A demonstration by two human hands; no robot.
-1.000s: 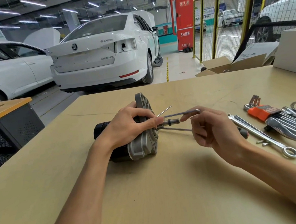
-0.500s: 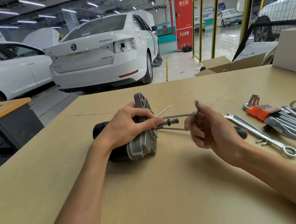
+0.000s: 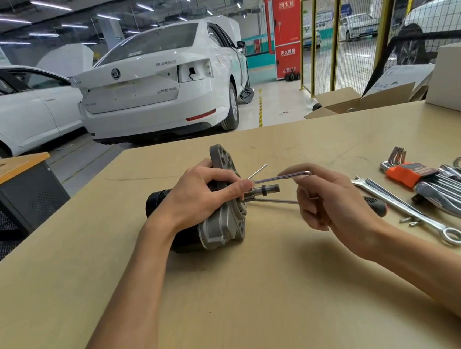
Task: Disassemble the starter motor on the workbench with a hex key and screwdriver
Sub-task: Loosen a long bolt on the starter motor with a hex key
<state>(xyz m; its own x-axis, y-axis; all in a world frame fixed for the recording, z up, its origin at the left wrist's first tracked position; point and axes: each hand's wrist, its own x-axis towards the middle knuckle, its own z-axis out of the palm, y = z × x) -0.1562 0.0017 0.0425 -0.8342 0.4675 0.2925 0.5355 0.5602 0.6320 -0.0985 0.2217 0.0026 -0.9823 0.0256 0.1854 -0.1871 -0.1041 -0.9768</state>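
Note:
The starter motor (image 3: pixel 220 226), a black cylinder with a grey cast flange, lies on its side on the wooden workbench (image 3: pixel 236 300). My left hand (image 3: pixel 200 197) grips it over the top, thumb stretched along the flange beside the shaft (image 3: pixel 266 190). My right hand (image 3: pixel 330 201) pinches the bent end of a silver hex key (image 3: pixel 283 177); its long arm points left into the flange face. A screwdriver lies behind my right hand, its shank (image 3: pixel 277 201) touching the motor and its black handle (image 3: pixel 376 205) partly hidden.
To the right lie a long combination wrench (image 3: pixel 407 210), an orange hex key holder (image 3: pixel 409 172), several more wrenches (image 3: pixel 456 194) and small screws (image 3: pixel 410 221). A white box (image 3: pixel 456 79) and open cartons stand at the far right. White cars are parked beyond the bench.
My right hand has turned the hex key: its bent end stood upright half a second ago and now lies flat, pointing right again. The left hand and the motor have stayed in place.

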